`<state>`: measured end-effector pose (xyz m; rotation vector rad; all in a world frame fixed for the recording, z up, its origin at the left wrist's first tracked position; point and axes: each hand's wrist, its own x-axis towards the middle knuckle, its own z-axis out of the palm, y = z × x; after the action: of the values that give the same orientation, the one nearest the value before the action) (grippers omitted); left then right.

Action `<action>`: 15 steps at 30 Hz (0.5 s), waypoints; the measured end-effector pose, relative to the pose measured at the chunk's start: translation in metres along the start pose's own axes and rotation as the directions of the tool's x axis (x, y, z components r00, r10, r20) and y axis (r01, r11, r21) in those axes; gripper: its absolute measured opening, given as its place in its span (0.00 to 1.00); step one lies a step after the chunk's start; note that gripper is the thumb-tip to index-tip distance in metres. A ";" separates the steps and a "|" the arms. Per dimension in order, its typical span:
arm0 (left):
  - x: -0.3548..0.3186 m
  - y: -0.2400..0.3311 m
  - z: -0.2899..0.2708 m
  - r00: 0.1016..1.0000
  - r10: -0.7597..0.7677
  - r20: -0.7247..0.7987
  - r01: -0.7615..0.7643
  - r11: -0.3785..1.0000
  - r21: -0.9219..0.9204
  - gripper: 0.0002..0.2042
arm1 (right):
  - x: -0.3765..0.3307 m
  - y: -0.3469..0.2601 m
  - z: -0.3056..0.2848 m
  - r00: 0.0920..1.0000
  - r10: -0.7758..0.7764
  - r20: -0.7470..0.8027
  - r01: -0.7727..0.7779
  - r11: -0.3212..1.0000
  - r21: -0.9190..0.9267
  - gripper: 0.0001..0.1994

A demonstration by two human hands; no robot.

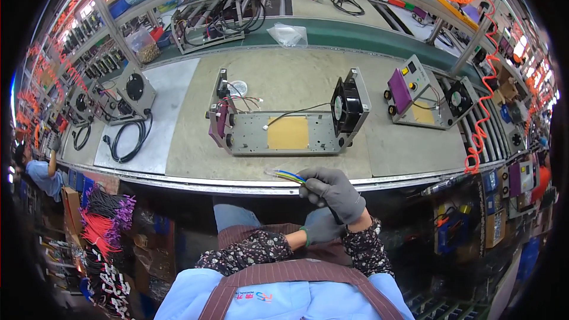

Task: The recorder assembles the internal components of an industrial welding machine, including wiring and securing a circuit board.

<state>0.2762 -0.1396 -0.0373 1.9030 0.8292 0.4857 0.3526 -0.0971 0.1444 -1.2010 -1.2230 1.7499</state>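
Right hand (335,192): gloved in grey, its grip closed round a short bundle of wires (287,175), yellow, green and blue, whose ends stuck out to the left over the table's near edge.
Left hand (321,226): also gloved, tucked under the right wrist; I cannot tell whether its grip was closed or held anything.
Nearest work: an open grey metal chassis (284,133) lay just beyond the hands, with a black fan (345,106) on its right end plate, a purple front panel (217,124) on its left and loose leads inside.
Risk: the thin wires could probably slip or splay apart, since only one hand pinched them and their ends hung free.
Table (178,142): pale, worn top with a metal rim; a second half-built unit (424,95) stood to the right, another with a coiled black cable (127,136) to the left.
Room: a crowded assembly line, orange coiled hoses (483,106) hanging, shelves behind.
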 end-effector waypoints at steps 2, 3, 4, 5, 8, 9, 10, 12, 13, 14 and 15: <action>-0.001 0.007 0.000 0.997 0.074 -0.021 -0.074 0.997 0.016 0.15 | -0.003 0.006 -0.004 0.999 -0.010 -0.053 0.015 0.995 0.099 0.13; -0.001 0.012 -0.001 0.990 0.139 -0.028 -0.139 0.990 -0.006 0.14 | -0.005 0.009 -0.009 0.996 -0.029 -0.089 0.044 0.984 0.173 0.10; -0.001 0.017 -0.002 0.979 0.204 -0.027 -0.205 0.979 -0.009 0.12 | -0.008 0.013 -0.014 0.989 0.007 -0.146 0.030 0.969 0.245 0.07; -0.002 0.022 -0.003 0.978 0.208 -0.010 -0.208 0.978 -0.026 0.12 | -0.011 0.018 -0.022 0.988 -0.051 -0.148 0.089 0.962 0.260 0.07; 0.004 0.032 -0.012 0.963 0.053 0.265 0.050 0.929 -0.367 0.10 | -0.017 0.034 -0.051 0.943 -0.147 -0.299 0.217 0.951 0.218 0.05; 0.011 0.031 -0.020 0.952 0.069 0.297 0.039 0.938 -0.344 0.12 | -0.016 0.040 -0.064 0.904 -0.181 -0.387 0.244 0.962 0.120 0.07; 0.019 0.029 -0.029 0.936 0.063 0.345 0.039 0.959 -0.281 0.13 | -0.015 0.046 -0.079 0.846 -0.171 -0.505 0.226 0.973 0.048 0.07; 0.028 0.024 -0.049 1.000 -0.019 0.001 0.019 0.998 -0.062 0.12 | -0.011 0.061 -0.112 0.707 -0.195 -0.679 0.210 0.976 -0.062 0.07; 0.036 0.019 -0.061 0.984 -0.137 -0.114 0.134 0.990 -0.036 0.13 | -0.008 0.069 -0.128 0.627 -0.208 -0.751 0.194 0.975 -0.108 0.08; 0.050 0.011 -0.076 0.936 0.152 -0.317 -0.085 0.973 0.215 0.15 | -0.006 0.075 -0.146 0.565 -0.216 -0.797 0.159 0.976 -0.151 0.07; 0.060 0.003 -0.092 0.913 0.140 -0.383 -0.004 0.943 0.334 0.15 | -0.002 0.082 -0.161 0.491 -0.192 -0.850 0.075 0.981 -0.178 0.07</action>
<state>0.2601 -0.0401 0.0060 2.1802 1.1682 0.8516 0.5028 -0.0748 0.0460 -1.6933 -0.7351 0.6984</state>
